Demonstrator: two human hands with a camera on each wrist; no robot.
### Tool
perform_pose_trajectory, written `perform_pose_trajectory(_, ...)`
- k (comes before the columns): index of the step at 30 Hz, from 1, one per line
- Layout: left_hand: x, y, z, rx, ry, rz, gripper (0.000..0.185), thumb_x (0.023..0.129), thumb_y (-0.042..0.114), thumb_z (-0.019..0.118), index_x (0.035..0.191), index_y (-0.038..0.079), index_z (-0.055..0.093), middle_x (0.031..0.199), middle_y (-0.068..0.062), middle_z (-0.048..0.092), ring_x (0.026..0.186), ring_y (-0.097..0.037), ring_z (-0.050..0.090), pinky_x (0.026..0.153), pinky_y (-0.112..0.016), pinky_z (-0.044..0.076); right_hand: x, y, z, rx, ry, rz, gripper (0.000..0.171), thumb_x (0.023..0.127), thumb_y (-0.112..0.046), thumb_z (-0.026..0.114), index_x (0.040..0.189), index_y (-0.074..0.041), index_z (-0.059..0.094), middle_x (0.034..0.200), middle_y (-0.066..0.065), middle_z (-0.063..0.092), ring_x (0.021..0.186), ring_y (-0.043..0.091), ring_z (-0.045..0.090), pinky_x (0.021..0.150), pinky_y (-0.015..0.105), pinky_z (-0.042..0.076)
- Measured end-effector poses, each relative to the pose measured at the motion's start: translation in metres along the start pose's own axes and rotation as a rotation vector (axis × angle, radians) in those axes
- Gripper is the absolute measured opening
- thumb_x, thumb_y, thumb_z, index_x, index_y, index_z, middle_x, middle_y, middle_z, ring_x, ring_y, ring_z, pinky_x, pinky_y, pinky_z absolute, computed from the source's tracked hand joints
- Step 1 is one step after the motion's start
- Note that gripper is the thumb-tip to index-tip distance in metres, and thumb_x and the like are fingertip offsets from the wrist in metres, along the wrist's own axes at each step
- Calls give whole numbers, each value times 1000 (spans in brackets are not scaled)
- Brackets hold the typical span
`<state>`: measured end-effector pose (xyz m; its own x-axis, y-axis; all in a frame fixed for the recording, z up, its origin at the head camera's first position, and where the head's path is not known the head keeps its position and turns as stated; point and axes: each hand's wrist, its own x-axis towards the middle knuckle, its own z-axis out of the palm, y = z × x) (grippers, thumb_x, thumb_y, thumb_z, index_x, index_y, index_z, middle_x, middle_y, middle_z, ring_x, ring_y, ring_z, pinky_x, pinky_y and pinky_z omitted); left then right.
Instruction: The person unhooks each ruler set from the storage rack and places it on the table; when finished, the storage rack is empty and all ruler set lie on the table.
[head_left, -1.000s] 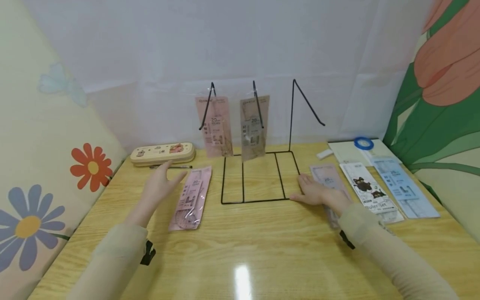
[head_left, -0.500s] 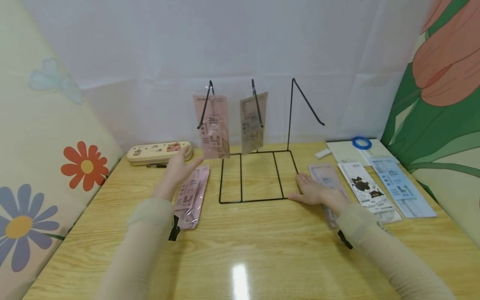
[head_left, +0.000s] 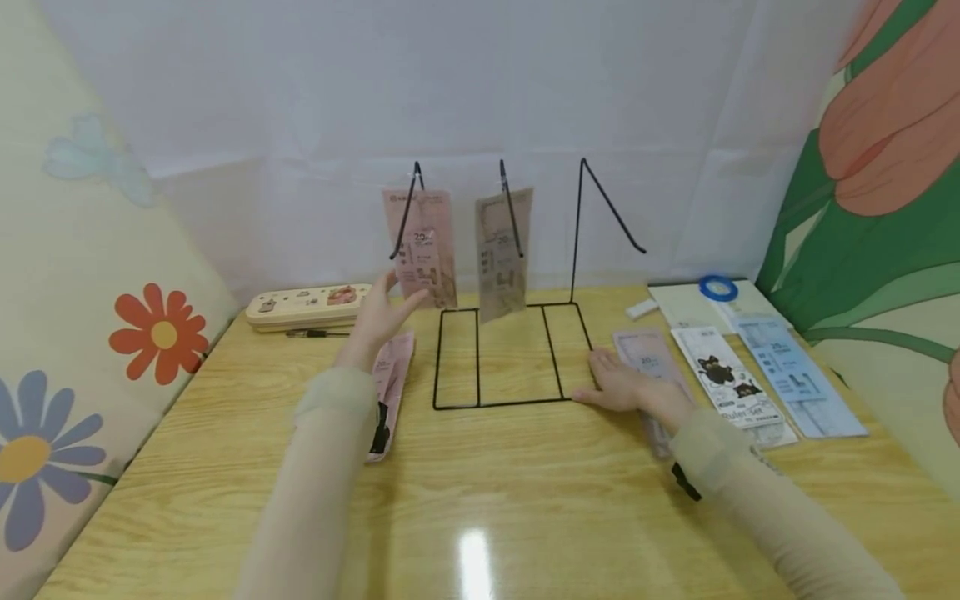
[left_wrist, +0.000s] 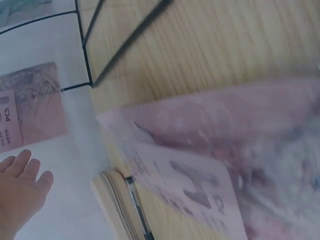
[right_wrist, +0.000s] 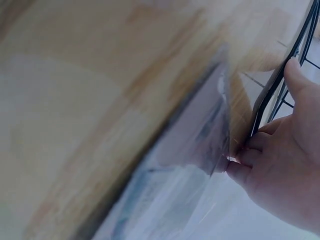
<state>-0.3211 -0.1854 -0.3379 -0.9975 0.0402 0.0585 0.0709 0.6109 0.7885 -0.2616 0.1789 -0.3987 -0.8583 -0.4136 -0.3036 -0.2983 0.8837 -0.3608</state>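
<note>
A black wire rack [head_left: 495,402] stands mid-table with three hooks. A pink ruler packet [head_left: 422,246] hangs on the left hook and a beige packet [head_left: 501,250] on the middle one; the right hook [head_left: 609,208] is bare. My left hand [head_left: 378,312] is raised with straight fingers at the pink hanging packet's lower edge. In the left wrist view the left hand [left_wrist: 20,192] shows slightly apart from that packet [left_wrist: 30,110]. My right hand [head_left: 611,387] lies flat by the rack's front right corner, thumb against the wire [right_wrist: 280,75]. Its wrist covers a pink packet [head_left: 648,354].
Another pink packet [head_left: 392,371] lies under my left forearm. A cream pencil case [head_left: 307,306] and a pen [head_left: 315,333] sit at the back left. At the right lie a cat-print ruler set [head_left: 723,383], a blue packet [head_left: 795,375], a blue tape roll [head_left: 718,288] and a white eraser [head_left: 643,308].
My left hand has risen from above the pink packet on the table, forward and right, up to the hanging pink packet. The right hand has stayed by the rack's base.
</note>
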Motion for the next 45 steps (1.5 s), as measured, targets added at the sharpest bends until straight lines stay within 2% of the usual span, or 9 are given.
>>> perform_pose_trajectory(10, 4, 11, 14, -199, 47, -14, 65, 90, 32, 63, 141, 3, 33, 141, -20, 43, 130, -34, 43, 109, -46, 38, 2, -1, 2, -11, 3, 18, 86, 97, -46, 44, 146, 12, 4, 153, 32, 0, 143, 44, 2, 118, 52, 9)
perform_pose_trajectory(14, 5, 13, 21, -186, 52, 42, 53, 91, 24, 63, 136, 3, 43, 133, -21, 52, 119, -32, 52, 101, -44, 45, 3, 1, 3, -23, 5, 29, 87, 97, -48, 43, 147, 11, 4, 154, 31, 0, 144, 43, 2, 119, 51, 8)
perform_pose_trajectory(18, 2, 15, 26, -152, 43, 50, 43, 93, 27, 60, 125, 0, 55, 123, -20, 60, 94, -20, 55, 81, -30, 50, 3, 2, 4, -18, 9, 27, 87, 97, -49, 43, 147, 11, 4, 154, 31, 0, 144, 43, 2, 119, 51, 8)
perform_pose_trajectory(23, -6, 9, 24, -129, 12, 97, 40, 93, 30, 59, 120, 1, 60, 118, -19, 64, 89, -18, 59, 72, -24, 49, 2, 0, 4, -16, 7, 25, 87, 97, -49, 43, 147, 11, 4, 154, 31, -1, 143, 43, 2, 119, 51, 8)
perform_pose_trajectory(29, -30, 0, 16, -39, 19, 220, 33, 93, 23, 61, 115, -1, 62, 111, -21, 67, 91, -25, 65, 72, -25, 53, 1, 0, 3, -5, -1, 24, 87, 97, -49, 44, 147, 11, 3, 154, 31, -1, 144, 43, 1, 119, 51, 8)
perform_pose_trajectory(33, -56, -2, 11, -40, -51, 234, 33, 93, 23, 61, 115, -1, 61, 110, -21, 68, 95, -31, 68, 77, -31, 57, 1, 0, 2, 2, -1, 17, 87, 97, -48, 44, 146, 11, 3, 154, 31, -1, 144, 43, 1, 119, 52, 8)
perform_pose_trajectory(37, -82, -3, 9, -59, -101, 256, 31, 91, 21, 62, 116, 2, 60, 110, -18, 68, 92, -25, 68, 76, -29, 57, 0, 0, 2, 3, 3, 12, 87, 97, -47, 44, 146, 12, 3, 153, 32, -1, 143, 43, 1, 119, 52, 7)
perform_pose_trajectory(42, -113, -5, 7, -95, -108, 351, 29, 89, 10, 64, 116, 3, 57, 108, -18, 68, 78, -14, 66, 59, -25, 55, -1, 0, 2, 3, 3, 3, 87, 97, -47, 44, 146, 13, 4, 153, 32, -1, 143, 44, 2, 118, 52, 7)
perform_pose_trajectory(45, -131, -6, 3, -127, -127, 375, 27, 89, 8, 63, 115, 2, 57, 106, -20, 68, 79, -7, 67, 60, -25, 56, 0, 0, 2, 5, -2, 2, 87, 97, -47, 44, 146, 12, 3, 153, 32, -1, 143, 44, 1, 118, 52, 7)
